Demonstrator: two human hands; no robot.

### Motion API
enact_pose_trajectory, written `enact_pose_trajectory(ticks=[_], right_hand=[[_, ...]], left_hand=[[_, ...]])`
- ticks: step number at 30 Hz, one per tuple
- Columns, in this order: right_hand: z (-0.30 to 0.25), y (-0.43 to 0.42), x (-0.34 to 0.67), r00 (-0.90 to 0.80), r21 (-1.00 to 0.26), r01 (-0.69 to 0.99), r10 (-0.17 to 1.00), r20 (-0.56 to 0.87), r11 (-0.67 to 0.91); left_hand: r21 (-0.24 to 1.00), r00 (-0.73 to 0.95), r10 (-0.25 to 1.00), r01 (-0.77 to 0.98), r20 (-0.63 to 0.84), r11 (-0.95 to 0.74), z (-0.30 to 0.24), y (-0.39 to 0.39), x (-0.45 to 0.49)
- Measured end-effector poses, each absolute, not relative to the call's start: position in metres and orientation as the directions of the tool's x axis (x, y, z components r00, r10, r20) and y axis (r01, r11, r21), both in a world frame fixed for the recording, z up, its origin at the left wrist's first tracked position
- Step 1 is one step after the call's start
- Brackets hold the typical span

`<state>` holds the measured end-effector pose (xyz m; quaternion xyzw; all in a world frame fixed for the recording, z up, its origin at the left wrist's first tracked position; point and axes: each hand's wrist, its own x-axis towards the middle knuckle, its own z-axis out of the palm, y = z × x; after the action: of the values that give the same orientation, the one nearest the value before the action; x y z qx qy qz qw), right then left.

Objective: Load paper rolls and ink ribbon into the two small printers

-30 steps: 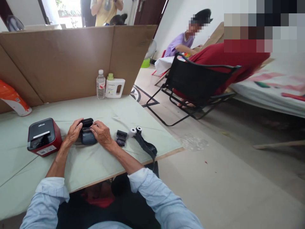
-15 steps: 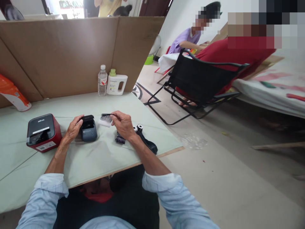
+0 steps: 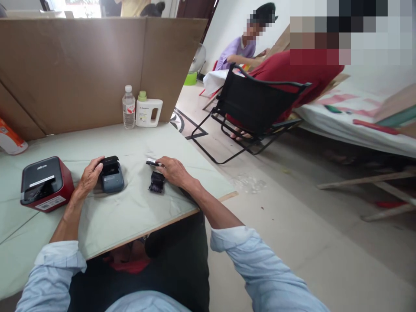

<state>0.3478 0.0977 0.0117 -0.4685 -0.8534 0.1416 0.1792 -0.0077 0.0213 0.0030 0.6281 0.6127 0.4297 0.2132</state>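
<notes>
My left hand is closed on the raised black lid of a small dark blue portable printer, which stands on the table. The printer's compartment shows dark inside. Farther right, my right hand pinches a small black-and-white piece low over the tabletop. Its kind is unclear, as the fingers cover part of it. Just below that hand lies a bundle of dark, shiny ribbon rolls. The right hand and forearm hide whatever lies behind them.
A red-and-black box-shaped device stands left of my left hand. Along the cardboard screen are a water bottle, a white jug and an orange-and-white bottle. A black folding chair holds a seated person beyond the table's right edge.
My right hand has lowered toward the tabletop with the black-and-white piece, near the dark rolls. My left hand stays on the printer's lid. The whole view has shifted.
</notes>
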Motion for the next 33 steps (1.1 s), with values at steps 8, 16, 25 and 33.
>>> enact_pose_trajectory(ticks=[8,16,25,33], right_hand=[[0.019,0.072,0.362,-0.624,-0.160,0.762,0.777,0.076,0.628],[0.005,0.069,0.346,-0.645,-0.038,0.761,0.761,0.070,0.648],[0.011,0.055,0.342,-0.608,-0.485,0.631,0.774,0.176,0.606],[0.019,0.040,0.322,-0.553,-0.996,-0.078,0.829,0.080,0.044]], left_hand=[[0.800,-0.113,0.953,0.577,0.281,-0.167,0.003,0.020,-0.009],[0.808,-0.105,0.957,0.565,0.271,-0.167,0.002,0.018,-0.009],[0.799,-0.088,0.961,0.578,0.263,-0.166,0.006,0.014,-0.008],[0.823,-0.035,0.967,0.533,0.252,-0.195,0.002,0.007,-0.011]])
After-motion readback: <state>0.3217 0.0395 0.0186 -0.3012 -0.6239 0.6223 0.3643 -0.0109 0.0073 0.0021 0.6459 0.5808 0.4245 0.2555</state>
